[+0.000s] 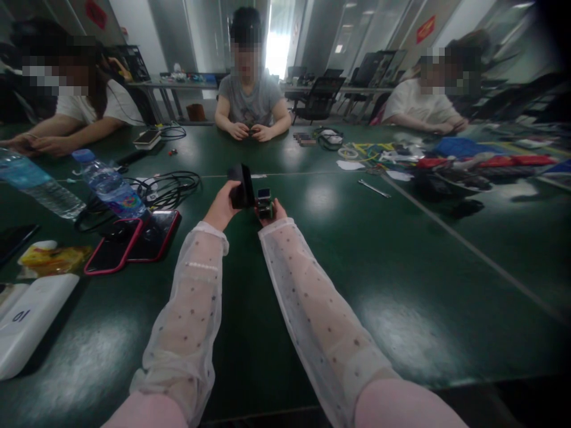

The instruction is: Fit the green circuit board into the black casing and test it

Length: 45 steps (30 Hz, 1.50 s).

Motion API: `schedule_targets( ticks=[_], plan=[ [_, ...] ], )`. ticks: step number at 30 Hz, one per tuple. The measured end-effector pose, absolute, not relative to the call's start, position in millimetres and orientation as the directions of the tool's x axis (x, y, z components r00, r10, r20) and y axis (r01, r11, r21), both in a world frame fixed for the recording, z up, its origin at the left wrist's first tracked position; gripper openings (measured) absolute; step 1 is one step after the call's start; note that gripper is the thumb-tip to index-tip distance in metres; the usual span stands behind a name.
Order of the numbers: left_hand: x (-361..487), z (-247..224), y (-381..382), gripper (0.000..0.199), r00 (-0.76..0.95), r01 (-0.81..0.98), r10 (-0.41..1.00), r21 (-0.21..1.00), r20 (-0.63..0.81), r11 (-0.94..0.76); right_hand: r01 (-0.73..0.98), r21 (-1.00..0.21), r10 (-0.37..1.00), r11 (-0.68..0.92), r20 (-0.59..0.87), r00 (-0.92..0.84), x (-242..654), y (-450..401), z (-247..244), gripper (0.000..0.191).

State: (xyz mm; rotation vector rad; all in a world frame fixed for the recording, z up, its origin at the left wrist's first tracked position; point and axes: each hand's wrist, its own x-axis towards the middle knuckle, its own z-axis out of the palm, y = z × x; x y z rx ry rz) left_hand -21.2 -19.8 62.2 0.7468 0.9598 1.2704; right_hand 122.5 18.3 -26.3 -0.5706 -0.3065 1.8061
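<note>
My left hand (222,206) is closed round a flat black rectangular object (243,185), held upright and tilted; I cannot tell if it is a case or a phone. Close beside it, my right hand (279,213) grips a small blocky electronic device (264,203) with a small light-framed square on top and a hint of green at its side. The black object and the device are very near each other, and whether they touch is unclear. Both hands are above the dark green table (250,285).
To the left lie red-edged phones (154,238), a water bottle (109,184), another bottle (42,184), black cables (173,184) and a white power bank (35,324). A wrench (373,189) and cluttered wires (370,153) are on the right. Several people sit across the table.
</note>
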Motion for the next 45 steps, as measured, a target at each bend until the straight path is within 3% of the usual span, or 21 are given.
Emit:
schedule_targets(
  ticks=[4, 6, 8, 45],
  plan=[
    [-25.2, 39.0, -20.6, 0.054, 0.135, -0.747, 0.968, 0.620, -0.212, 0.240, -0.824, -0.466, 0.944, -0.322, -0.223, -0.243, 123.6, 12.7, -20.5, 0.046],
    [-25.6, 19.9, -18.5, 0.061, 0.233, -0.806, 0.945, 0.498, -0.230, 0.321, -0.826, -0.460, 0.943, -0.324, -0.232, -0.241, 123.6, 10.0, -17.0, 0.045],
    [-25.6, 2.7, -15.5, 0.064, 0.275, -0.815, 0.926, 0.449, -0.258, 0.367, -0.829, -0.456, 0.942, -0.323, -0.239, -0.236, 123.5, 8.4, -15.1, 0.045],
    [-25.8, -11.1, -5.2, 0.067, 0.273, -0.695, 0.916, 0.599, -0.293, 0.399, -0.820, -0.455, 0.932, -0.349, -0.257, -0.254, 123.1, 18.2, -24.5, 0.040]
  ],
)
